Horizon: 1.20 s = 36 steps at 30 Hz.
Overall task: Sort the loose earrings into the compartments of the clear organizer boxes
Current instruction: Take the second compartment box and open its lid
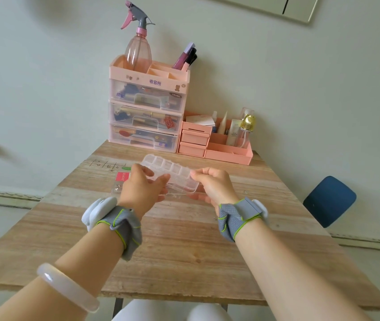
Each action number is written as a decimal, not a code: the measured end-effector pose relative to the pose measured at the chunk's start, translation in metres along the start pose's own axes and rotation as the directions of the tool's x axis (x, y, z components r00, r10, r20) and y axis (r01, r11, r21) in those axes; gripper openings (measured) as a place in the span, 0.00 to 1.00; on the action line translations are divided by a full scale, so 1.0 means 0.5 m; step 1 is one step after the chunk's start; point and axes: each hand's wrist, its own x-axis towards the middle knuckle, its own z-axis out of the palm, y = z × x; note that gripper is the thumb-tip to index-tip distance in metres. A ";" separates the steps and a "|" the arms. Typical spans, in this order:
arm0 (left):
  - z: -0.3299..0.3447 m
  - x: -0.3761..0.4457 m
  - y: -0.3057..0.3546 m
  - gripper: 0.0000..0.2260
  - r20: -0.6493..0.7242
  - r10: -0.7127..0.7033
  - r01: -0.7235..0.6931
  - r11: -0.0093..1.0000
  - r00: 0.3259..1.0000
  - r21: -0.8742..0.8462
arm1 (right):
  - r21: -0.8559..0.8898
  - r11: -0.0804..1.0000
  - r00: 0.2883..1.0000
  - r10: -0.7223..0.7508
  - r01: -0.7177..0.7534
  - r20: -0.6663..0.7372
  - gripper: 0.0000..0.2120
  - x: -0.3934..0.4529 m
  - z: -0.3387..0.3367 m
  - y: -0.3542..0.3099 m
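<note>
A wooden bench [184, 239] carries a pink drawer tower [147, 112] and a low pink tray [228, 154] against the wall at its far edge. Above the middle of the bench, the clear box [172, 174] is held tilted between both hands: the left hand [142, 188] grips its left end with curled fingers, and the right hand [214, 186] pinches its right end. Just left of the left hand, a small packet of earrings [118, 184] with a red label lies on the bench
</note>
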 end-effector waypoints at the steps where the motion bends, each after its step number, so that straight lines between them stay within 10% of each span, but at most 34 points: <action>1: 0.001 -0.002 0.001 0.15 -0.007 -0.023 0.022 0.998 1.000 -0.065 | 0.000 1.000 1.000 -0.001 0.001 0.018 0.08 -0.004 -0.001 -0.001; 8: -0.001 -0.011 0.015 0.12 -0.001 -0.049 0.048 0.978 0.999 -0.202 | -0.082 0.997 0.996 0.018 -0.011 0.083 0.14 -0.025 -0.025 -0.007; 36: -0.003 0.001 -0.028 0.11 0.380 0.119 -0.301 0.830 0.917 0.469 | -0.372 0.925 0.996 -0.045 0.070 0.076 0.07 -0.011 -0.062 0.045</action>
